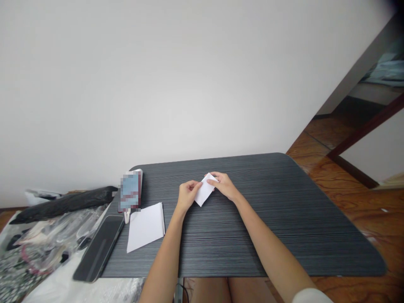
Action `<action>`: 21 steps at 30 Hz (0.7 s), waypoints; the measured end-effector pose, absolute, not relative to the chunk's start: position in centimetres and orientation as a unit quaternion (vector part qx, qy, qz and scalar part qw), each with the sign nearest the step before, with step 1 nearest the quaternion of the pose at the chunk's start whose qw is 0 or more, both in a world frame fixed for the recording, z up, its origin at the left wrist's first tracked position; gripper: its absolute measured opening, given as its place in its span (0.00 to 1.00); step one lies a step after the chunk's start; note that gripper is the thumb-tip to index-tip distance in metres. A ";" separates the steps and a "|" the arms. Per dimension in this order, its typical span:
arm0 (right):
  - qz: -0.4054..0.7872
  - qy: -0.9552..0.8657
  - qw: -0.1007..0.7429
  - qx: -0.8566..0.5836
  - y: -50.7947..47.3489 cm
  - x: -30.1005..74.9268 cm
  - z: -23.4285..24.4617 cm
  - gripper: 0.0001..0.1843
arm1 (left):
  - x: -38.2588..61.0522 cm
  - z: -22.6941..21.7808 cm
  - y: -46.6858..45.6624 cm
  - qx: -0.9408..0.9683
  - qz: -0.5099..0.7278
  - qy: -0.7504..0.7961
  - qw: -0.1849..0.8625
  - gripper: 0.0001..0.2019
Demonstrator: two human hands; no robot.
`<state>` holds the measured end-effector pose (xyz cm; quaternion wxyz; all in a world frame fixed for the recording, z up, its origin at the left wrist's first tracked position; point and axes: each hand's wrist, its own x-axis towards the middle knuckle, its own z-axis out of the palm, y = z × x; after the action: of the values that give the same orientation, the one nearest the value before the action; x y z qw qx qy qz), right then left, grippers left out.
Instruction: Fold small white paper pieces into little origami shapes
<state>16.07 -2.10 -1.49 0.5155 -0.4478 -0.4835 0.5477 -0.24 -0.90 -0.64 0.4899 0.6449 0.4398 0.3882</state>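
A small folded piece of white paper [203,194] is held up over the dark table, tilted with one corner pointing down. My left hand [188,192] pinches its left edge, thumb on the near face. On the upper right side my right hand [224,185] grips it, with the thumb across the front and the fingers behind. The fingertips at the back of the paper are mostly hidden. Left of my left forearm lies a stack of white paper sheets [145,227] on the table.
The dark wood-grain table [284,223] stands against a white wall. A blurred-out item [130,191] lies at its far left corner, and a black phone-like slab [100,248] overlaps the left edge. Plastic bags [59,235] and a long black bundle [66,205] lie beyond that edge.
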 end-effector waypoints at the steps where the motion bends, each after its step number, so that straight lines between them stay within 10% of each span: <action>1: 0.536 -0.480 0.522 -0.457 -2.0 16.0 -1.7 0.16 | -0.2 -0.7 -0.9 0.648 0.380 0.441 0.491 0.15; 21: 0.501 -0.450 0.569 -0.472 -2.0 15.7 -1.8 0.15 | -0.1 -0.5 -1.0 0.628 0.372 0.403 0.553 0.12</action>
<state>15.66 -1.96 -1.82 0.5688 -0.4717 -0.4503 0.5012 -0.13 -1.04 -0.47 0.5526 0.6278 0.4027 0.3720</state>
